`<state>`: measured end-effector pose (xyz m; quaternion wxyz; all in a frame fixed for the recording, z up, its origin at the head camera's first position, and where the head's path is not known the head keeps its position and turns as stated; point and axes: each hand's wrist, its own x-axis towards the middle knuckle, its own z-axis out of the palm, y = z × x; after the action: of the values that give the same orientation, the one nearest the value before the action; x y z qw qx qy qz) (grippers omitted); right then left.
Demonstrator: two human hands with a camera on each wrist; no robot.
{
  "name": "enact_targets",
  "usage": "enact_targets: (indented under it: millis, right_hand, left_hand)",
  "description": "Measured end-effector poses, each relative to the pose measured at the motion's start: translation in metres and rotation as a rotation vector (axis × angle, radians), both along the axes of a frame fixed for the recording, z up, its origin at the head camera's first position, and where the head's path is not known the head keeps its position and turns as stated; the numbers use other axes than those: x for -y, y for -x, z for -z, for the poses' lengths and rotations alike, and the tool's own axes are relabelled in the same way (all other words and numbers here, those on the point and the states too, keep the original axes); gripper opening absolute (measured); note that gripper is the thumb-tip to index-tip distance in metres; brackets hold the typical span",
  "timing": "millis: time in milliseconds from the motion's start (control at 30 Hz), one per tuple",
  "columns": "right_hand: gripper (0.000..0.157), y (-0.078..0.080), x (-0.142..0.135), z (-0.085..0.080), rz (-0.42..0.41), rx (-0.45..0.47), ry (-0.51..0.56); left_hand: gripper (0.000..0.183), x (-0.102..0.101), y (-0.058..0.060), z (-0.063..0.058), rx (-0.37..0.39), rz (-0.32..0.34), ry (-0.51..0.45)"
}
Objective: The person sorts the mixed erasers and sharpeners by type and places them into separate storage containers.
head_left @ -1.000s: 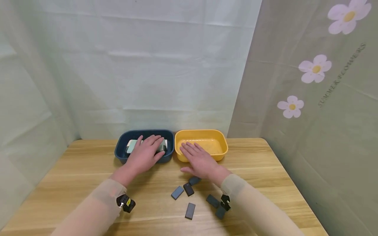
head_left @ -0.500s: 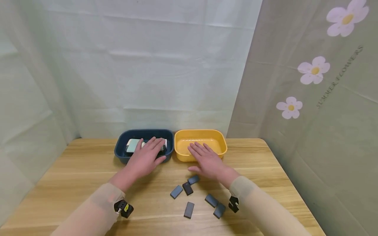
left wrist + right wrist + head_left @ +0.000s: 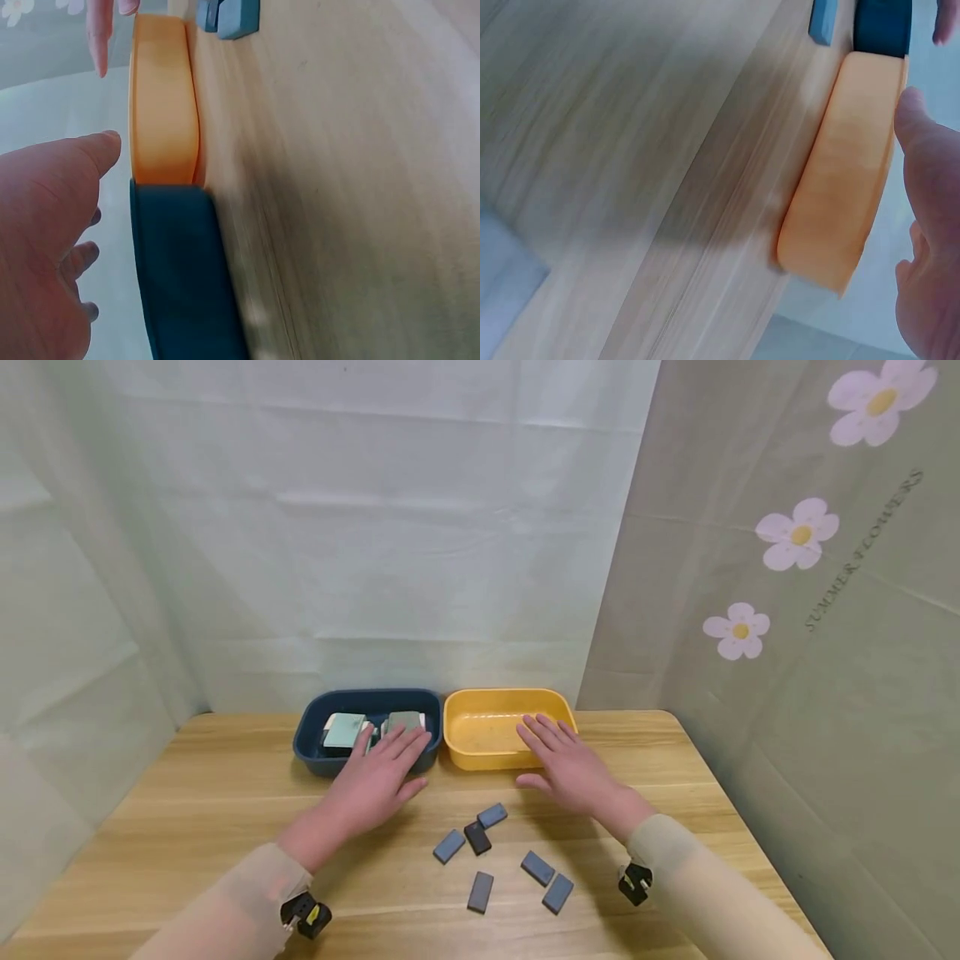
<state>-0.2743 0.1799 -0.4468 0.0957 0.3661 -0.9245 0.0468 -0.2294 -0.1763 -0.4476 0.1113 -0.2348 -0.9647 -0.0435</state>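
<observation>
My left hand (image 3: 375, 781) hovers with spread fingers over the front edge of a navy bin (image 3: 303, 752); it holds nothing. Inside that bin lie a pale green-topped boxy item (image 3: 345, 731) and a grey-green one (image 3: 406, 721), partly covered by my fingers. My right hand (image 3: 573, 768), fingers extended, is above the front right corner of a yellow bin (image 3: 487, 762), also holding nothing. Both wrist views show straight fingers and thumbs apart from the bin walls. Several small dark blue-grey blocks lie in front, including a blackish one (image 3: 477, 838) touching a bluish one (image 3: 492, 815).
The two bins stand side by side at the back of the wooden table (image 3: 187, 810). Nearer to me lie a grey block (image 3: 481, 892) and two more blocks at the right, one of them (image 3: 558, 893) closest to my right forearm. Pale curtains hang behind and at the sides.
My right hand has moved right across the yellow bin's front. My left hand has drawn slightly back and right, uncovering more of the navy bin's contents. The blocks stay put.
</observation>
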Motion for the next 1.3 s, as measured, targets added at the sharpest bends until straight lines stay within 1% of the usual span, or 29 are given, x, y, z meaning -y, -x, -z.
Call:
enact_targets:
  millis: [100, 233, 400, 600, 733, 900, 1067, 1133, 1300]
  right_hand:
    - [0.087, -0.001, -0.01, -0.002, 0.025, -0.003, 0.002]
    - [0.087, -0.003, -0.021, -0.002, 0.045, -0.003, 0.011]
    - [0.087, -0.003, -0.034, 0.004, 0.072, -0.007, 0.035]
    - [0.086, -0.004, -0.046, 0.012, 0.089, -0.027, 0.045]
    - [0.087, -0.003, -0.051, 0.015, 0.102, -0.02, 0.05]
    - [0.088, -0.001, -0.054, 0.017, 0.125, 0.018, 0.043]
    - [0.088, -0.001, -0.055, 0.019, 0.121, 0.032, 0.055]
    - [0.088, -0.002, -0.055, 0.02, 0.115, 0.034, 0.058]
    - [0.087, -0.001, -0.057, 0.022, 0.105, 0.053, 0.072]
  left_hand:
    - [0.074, -0.002, -0.005, -0.001, 0.025, -0.001, -0.007]
    - [0.074, -0.005, -0.013, -0.003, 0.051, 0.015, -0.012]
    - [0.074, -0.01, -0.025, -0.003, 0.058, 0.052, -0.015]
    - [0.074, -0.016, -0.036, -0.002, 0.091, 0.079, -0.011]
    - [0.074, -0.019, -0.042, 0.002, 0.107, 0.112, -0.003]
    - [0.074, -0.023, -0.049, 0.007, 0.113, 0.165, 0.011]
    - [0.074, -0.027, -0.057, 0.012, 0.132, 0.21, 0.012]
    - [0.074, -0.029, -0.059, 0.015, 0.149, 0.217, 0.005]
    - [0.074, -0.031, -0.061, 0.02, 0.188, 0.209, -0.017]
